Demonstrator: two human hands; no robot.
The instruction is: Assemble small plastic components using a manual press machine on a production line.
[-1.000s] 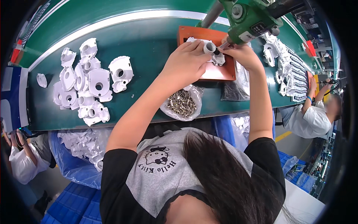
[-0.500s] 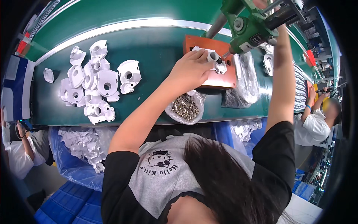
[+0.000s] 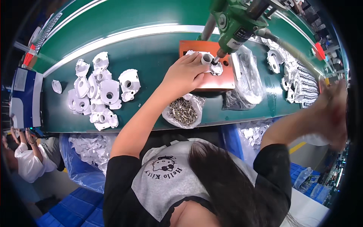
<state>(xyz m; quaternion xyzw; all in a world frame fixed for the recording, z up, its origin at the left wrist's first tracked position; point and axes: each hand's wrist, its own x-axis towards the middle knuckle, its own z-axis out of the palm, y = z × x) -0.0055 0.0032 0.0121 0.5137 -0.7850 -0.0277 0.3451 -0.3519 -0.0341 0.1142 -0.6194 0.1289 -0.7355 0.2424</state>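
My left hand lies closed around a white plastic housing with a round spout, holding it on an orange fixture block. The tip of a green press comes down at the housing's right part, beside the spout. A long lever runs from the press toward my right hand, which is far right and smeared by motion. Its fingers cannot be made out, nor whether they grip the lever's end. Just below my left hand stands a clear bag of small metal pins.
Several white housings lie on the green table's left. Right of the fixture is a clear plastic bag; more white parts lie beyond. Lined blue bins of white pieces stand below the front edge. Another person is at far left.
My right arm has swung from up by the press top down to the far right, and the lever now slants that way. My left hand still holds the housing. The whole view has shifted slightly.
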